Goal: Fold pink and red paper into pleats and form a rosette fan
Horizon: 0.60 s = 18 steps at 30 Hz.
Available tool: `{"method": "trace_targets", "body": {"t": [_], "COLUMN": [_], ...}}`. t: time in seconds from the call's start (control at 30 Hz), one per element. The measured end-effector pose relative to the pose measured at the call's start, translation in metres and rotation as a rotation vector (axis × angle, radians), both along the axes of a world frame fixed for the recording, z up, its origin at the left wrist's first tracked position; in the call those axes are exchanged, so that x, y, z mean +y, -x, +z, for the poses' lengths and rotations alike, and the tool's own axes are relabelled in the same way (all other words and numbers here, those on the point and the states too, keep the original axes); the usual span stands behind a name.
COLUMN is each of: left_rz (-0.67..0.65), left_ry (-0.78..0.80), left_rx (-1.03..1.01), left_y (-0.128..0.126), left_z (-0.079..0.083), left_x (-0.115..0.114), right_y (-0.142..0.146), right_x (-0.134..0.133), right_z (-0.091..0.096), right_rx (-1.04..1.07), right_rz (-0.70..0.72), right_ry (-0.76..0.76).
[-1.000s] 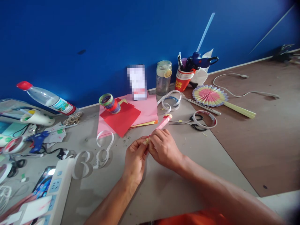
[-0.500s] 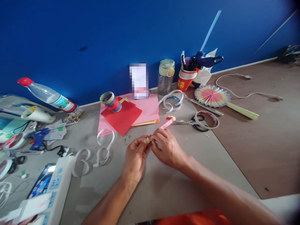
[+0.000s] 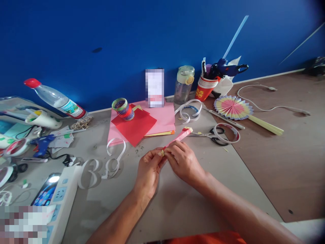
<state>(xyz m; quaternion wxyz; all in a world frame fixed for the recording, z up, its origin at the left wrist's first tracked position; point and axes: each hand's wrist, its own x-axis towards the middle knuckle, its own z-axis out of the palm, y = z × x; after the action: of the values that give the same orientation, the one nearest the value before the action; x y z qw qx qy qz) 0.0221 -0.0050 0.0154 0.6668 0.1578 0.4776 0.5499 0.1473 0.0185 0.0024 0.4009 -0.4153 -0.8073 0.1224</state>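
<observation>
A narrow folded strip of pink and yellow paper (image 3: 179, 137) points away from me over the grey table (image 3: 175, 200). My left hand (image 3: 148, 171) pinches its near end between thumb and fingers. My right hand (image 3: 183, 161) is closed round the strip just beside the left hand, the two hands touching. The far end of the strip reaches toward a pair of scissors (image 3: 208, 135).
Red and pink paper sheets (image 3: 142, 123) with a tape roll (image 3: 123, 108) lie behind the hands. A finished paper fan (image 3: 235, 108), a red cup of tools (image 3: 206, 88), a jar (image 3: 184, 84), white tape rings (image 3: 225, 133), a bottle (image 3: 54, 99), a power strip (image 3: 63, 200) and a phone (image 3: 47, 193) surround them.
Both hands keep hold of the folded strip with only small finger shifts. The view has turned slightly, so everything sits a little further right.
</observation>
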Motion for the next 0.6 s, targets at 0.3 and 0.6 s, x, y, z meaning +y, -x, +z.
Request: {"method": "trace_targets", "body": {"t": [0.3, 0.6], "left_rz": [-0.029, -0.013], "left_ry": [-0.037, 0.006], "left_rx": [-0.002, -0.037], "left_y": [-0.0003, 0.0013], "left_z": [-0.0004, 0.0011], "left_x": [0.0006, 0.0022], "right_y": [0.0020, 0.0003], "right_x": [-0.0017, 0.0000], "right_z": [-0.0034, -0.0040], "right_rx": [-0.047, -0.036], "right_rz": [-0.016, 0.041], "right_ry": [0.035, -0.004]}}
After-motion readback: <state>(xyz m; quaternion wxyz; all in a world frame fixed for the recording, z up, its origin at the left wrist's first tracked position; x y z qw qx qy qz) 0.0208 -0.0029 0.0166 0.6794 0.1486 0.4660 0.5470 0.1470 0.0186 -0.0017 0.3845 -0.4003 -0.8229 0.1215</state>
